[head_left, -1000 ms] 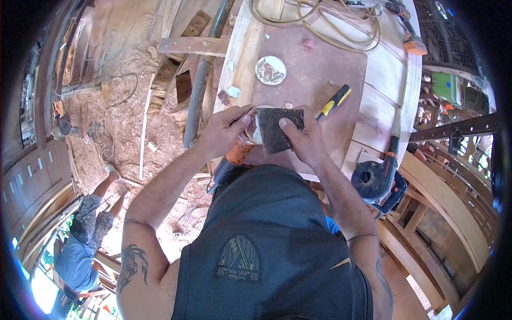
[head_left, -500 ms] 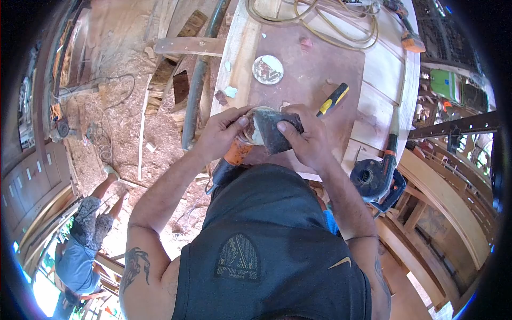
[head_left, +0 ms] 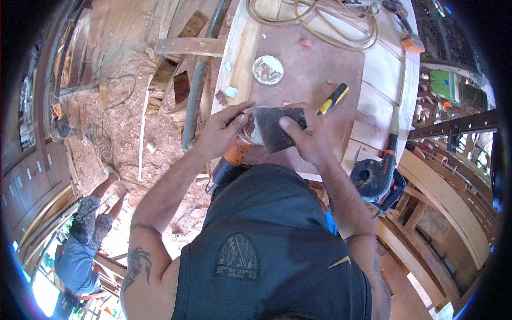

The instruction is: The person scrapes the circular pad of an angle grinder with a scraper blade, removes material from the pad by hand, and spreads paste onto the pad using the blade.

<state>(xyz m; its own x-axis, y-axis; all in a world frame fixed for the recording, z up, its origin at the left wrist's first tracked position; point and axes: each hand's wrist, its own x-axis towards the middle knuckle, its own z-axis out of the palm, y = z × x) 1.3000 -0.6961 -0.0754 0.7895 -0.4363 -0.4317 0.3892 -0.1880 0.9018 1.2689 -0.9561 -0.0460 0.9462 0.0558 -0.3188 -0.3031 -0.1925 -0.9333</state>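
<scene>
My left hand (head_left: 220, 130) grips a small round tin (head_left: 252, 131) by its left side, with pale material showing inside. A dark flat square piece (head_left: 276, 140) is pinched in my right hand (head_left: 309, 136), thumb on top, and its left part overlaps the tin. Pale material lies along the square's left edge. Beyond my hands, a round lid (head_left: 268, 70) smeared with white and brown rests on the reddish board (head_left: 298, 69). A yellow and black handled tool (head_left: 333, 99) lies to the right of the lid.
An orange and black tool (head_left: 234, 154) is just below the tin. A dark blue power tool (head_left: 370, 178) stands at the table's right. A coiled hose (head_left: 320, 26) and a cordless tool (head_left: 409, 40) lie at the far end. Another person (head_left: 80, 258) is at lower left.
The square piece looked bent half a second ago and is flatter now. My right fingers have shifted around it. The view has moved slightly since the earliest frame.
</scene>
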